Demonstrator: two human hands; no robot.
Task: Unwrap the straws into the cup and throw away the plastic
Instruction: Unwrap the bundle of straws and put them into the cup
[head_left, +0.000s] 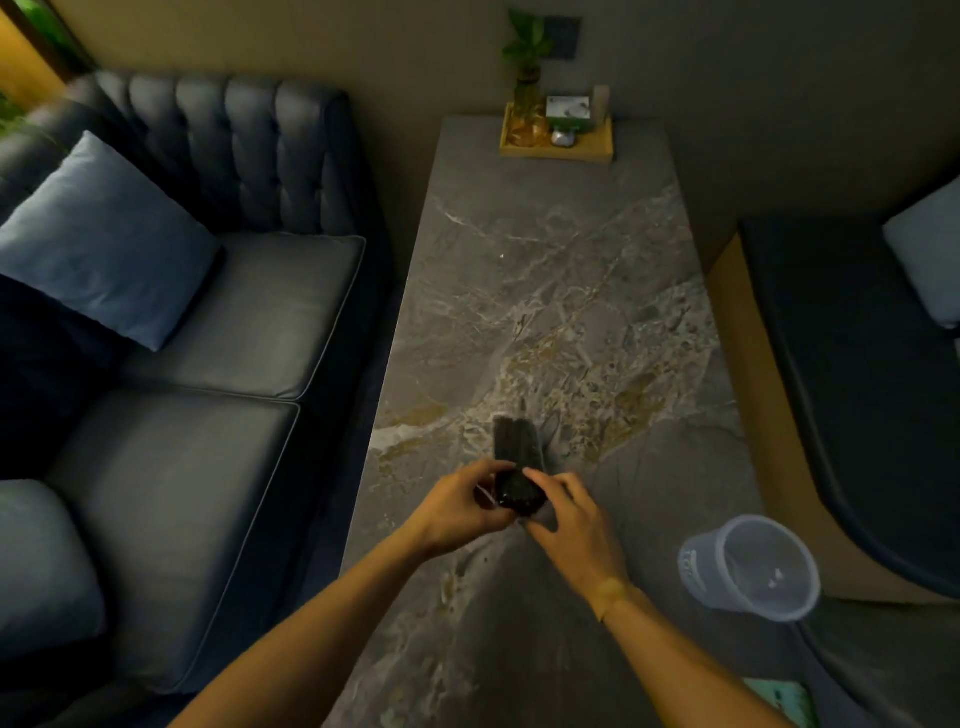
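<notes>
A bundle of dark straws in clear plastic wrap (515, 451) points away from me above the marble table (545, 291). My left hand (457, 512) grips the bundle's near end from the left. My right hand (571, 525) pinches the same end from the right, thumb and fingers on the wrap. The near end of the bundle is partly hidden between my fingers. A clear plastic cup (753, 569) stands empty at the table's right edge, to the right of my right hand.
A wooden tray (556, 148) with a plant vase and small items sits at the table's far end. A dark blue sofa (208, 338) with a light cushion runs along the left. Another dark seat (852, 374) lies to the right. A green card (779, 699) lies at the bottom right.
</notes>
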